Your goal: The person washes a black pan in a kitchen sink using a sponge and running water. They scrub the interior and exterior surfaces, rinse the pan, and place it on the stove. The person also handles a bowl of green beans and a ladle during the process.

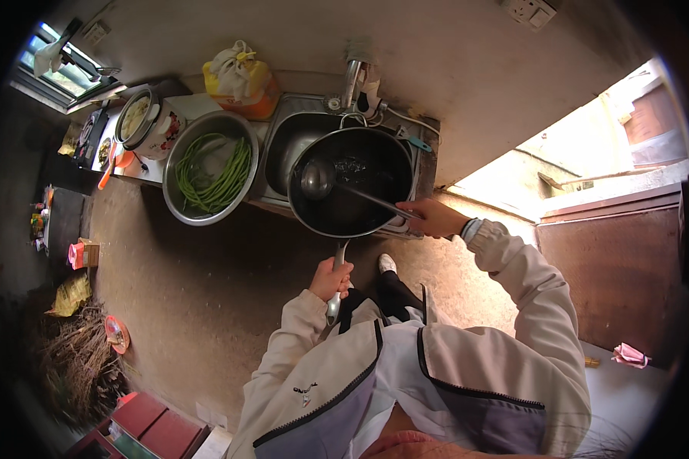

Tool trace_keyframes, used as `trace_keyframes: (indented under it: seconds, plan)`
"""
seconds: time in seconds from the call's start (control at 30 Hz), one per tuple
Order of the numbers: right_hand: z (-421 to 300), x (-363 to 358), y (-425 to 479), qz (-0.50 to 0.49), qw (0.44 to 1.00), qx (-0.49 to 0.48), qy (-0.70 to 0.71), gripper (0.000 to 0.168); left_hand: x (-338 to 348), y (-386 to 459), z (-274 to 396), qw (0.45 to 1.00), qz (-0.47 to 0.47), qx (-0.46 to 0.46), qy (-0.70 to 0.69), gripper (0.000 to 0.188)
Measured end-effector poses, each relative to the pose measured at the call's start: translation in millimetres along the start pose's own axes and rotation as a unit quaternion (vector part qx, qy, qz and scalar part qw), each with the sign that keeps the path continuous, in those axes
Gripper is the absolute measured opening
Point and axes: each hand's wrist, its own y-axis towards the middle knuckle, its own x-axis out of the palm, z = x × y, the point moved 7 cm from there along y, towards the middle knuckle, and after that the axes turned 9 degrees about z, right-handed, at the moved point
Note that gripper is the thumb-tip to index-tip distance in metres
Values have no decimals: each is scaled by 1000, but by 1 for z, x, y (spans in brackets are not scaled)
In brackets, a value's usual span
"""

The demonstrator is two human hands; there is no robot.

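Note:
My left hand (pixel 331 279) is closed around the long handle of a dark wok (pixel 373 215), which sits over the right part of a stainless steel sink (pixel 281 135). In my right hand (pixel 436 217) is the metal handle of a ladle (pixel 317 179). Its bowl is inside the wok, towards the left side. Some shiny liquid shows at the wok's bottom. Behind the wok's far loop handle stands a faucet (pixel 352 83). Left of the sink, a large steel basin (pixel 172 198) holds long green beans (pixel 238 172).
A yellow and orange plastic jug (pixel 250 92) with a cloth on top stands behind the basin. Further left is a rice cooker (pixel 163 129) with pale contents, near an orange-handled tool (pixel 109 169). A turquoise-handled tool (pixel 418 142) lies right of the wok. Dry brushwood (pixel 80 356) is piled on the floor.

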Motion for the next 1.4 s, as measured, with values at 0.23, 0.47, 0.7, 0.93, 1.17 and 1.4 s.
trace_keyframes:
  seconds: [0.23,0.47,0.7,0.93,1.17,1.4]
  plan:
    - [16,-31,-63,-87,992,69,59,49,-22,37,-33,988,46,143,35,17]
    - [14,-76,-61,184,958,-98,-197,57,-57,51,-17,950,150,247,122,20]
    - [31,-52,-40,274,925,-125,-233,51,-65,45,14,930,176,277,166,20]
    - [22,4,-45,9,987,85,136,54,-69,49,15,939,170,252,160,22]
    - [6,23,-34,-56,973,81,208,55,-60,58,4,957,162,211,118,19]
    - [11,-32,-56,3,1000,17,3,55,-56,66,12,961,150,210,102,17]
